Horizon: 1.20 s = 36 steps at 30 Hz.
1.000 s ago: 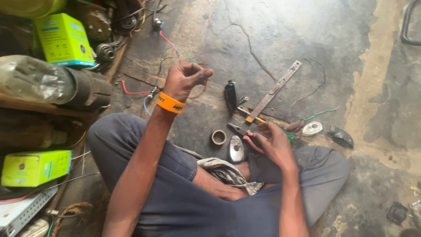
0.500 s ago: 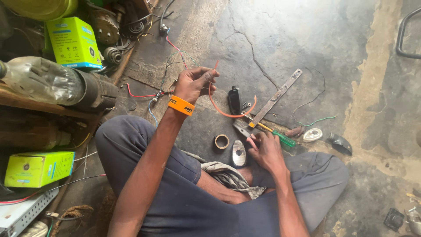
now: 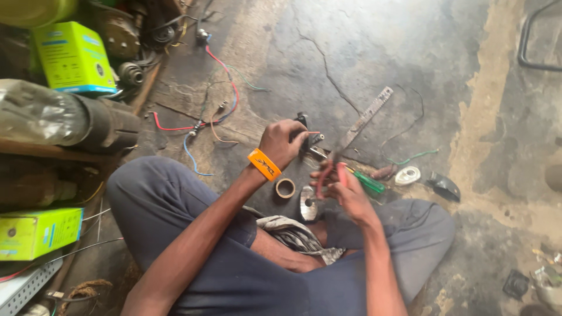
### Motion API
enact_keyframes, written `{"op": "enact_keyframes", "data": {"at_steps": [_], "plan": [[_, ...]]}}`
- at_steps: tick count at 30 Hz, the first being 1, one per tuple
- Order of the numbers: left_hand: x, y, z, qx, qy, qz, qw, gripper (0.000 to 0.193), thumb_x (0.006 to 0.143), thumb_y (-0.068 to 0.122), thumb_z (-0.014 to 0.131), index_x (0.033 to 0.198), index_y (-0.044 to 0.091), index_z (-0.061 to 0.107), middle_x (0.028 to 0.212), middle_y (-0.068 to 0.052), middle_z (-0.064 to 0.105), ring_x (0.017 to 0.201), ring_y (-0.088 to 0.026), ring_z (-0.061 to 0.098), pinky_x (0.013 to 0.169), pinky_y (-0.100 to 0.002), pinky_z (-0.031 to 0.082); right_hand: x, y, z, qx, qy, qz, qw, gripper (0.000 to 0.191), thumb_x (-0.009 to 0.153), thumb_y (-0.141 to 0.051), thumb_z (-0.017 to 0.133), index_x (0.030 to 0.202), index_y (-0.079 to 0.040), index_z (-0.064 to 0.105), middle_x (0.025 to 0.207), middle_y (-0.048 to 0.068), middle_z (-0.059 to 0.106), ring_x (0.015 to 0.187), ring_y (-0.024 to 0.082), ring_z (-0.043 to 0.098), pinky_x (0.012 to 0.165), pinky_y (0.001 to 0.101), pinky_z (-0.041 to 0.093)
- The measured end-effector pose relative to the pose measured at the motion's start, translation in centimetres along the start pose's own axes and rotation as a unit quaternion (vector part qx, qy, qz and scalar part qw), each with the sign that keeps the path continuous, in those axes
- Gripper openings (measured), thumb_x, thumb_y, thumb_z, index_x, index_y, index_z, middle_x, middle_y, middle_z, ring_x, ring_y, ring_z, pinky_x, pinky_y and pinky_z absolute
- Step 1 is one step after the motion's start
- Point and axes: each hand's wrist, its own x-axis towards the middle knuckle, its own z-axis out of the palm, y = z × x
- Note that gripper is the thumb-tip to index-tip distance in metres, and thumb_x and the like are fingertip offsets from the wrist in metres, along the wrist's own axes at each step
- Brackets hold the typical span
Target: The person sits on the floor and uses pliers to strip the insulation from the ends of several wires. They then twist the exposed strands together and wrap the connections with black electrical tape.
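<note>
Head view: both hands worked close together above the cracked floor.
A thin wire end [image 3: 313, 136] is pinched in the left hand [image 3: 282, 142]; red-handled pliers [image 3: 331, 169] are gripped closed in the right hand [image 3: 345, 186]. A tape roll [image 3: 285, 188] lies just below.

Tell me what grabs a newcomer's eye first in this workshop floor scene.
First, the two hands meeting mid-frame over the cracked concrete floor: the left hand, with an orange wristband, and the right hand, apparently gripping red-handled pliers. Next, the bright green boxes on the left and the red and blue wires trailing across the floor above the hands.
</note>
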Motion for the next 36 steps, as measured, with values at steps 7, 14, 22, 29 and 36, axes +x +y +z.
{"op": "enact_keyframes", "data": {"at_steps": [7,14,22,29,36], "plan": [[-1.8,1.4,1.8,0.040,-0.021,0.071,0.996,0.011,0.091,0.013,0.073,0.094,0.002,0.072,0.086,-0.015,0.067,0.082,-0.036,0.067,0.075,-0.046,0.054,0.4,0.5,2.1,-0.048,-0.028,-0.056,0.997,0.055,0.088,0.006,0.037,0.143,0.003,0.044,0.133,0.017,0.059,0.116,0.027,0.065,0.097,0.0422,0.061],[-2.1,2.8,1.1,0.008,-0.100,0.044,0.994,0.015,0.094,0.014,0.067,0.102,0.002,0.071,0.088,-0.017,0.067,0.083,-0.037,0.069,0.073,-0.046,0.055,0.7,0.9,2.7,-0.078,0.032,-0.112,0.990,0.050,0.089,0.006,0.044,0.139,0.004,0.046,0.129,0.014,0.061,0.116,0.024,0.065,0.097,0.0384,0.058],[-1.9,1.9,1.5,0.002,-0.139,0.051,0.989,0.017,0.096,0.011,0.058,0.107,0.002,0.068,0.095,-0.017,0.068,0.090,-0.038,0.068,0.078,-0.045,0.055,-0.1,-0.3,3.5,-0.344,0.114,-0.183,0.914,0.043,0.087,0.004,0.047,0.129,0.001,0.052,0.109,0.018,0.065,0.099,0.030,0.066,0.084,0.0381,0.055],[-1.6,0.9,1.5,-0.048,-0.190,-0.005,0.981,0.020,0.096,0.011,0.056,0.107,0.002,0.069,0.090,-0.020,0.073,0.089,-0.038,0.072,0.076,-0.045,0.056,-0.4,-1.5,4.3,-0.359,0.109,-0.163,0.912,0.050,0.087,0.005,0.047,0.136,-0.002,0.049,0.113,0.016,0.065,0.101,0.031,0.068,0.084,0.0399,0.057],[-0.9,0.8,0.9,-0.044,-0.231,-0.055,0.970,0.023,0.094,0.017,0.057,0.106,0.003,0.070,0.084,-0.021,0.071,0.081,-0.037,0.073,0.072,-0.046,0.055,-0.7,-2.1,4.9,-0.366,0.094,-0.173,0.910,0.063,0.084,0.007,0.047,0.146,-0.003,0.044,0.122,0.017,0.066,0.112,0.032,0.067,0.089,0.0401,0.055]]}}
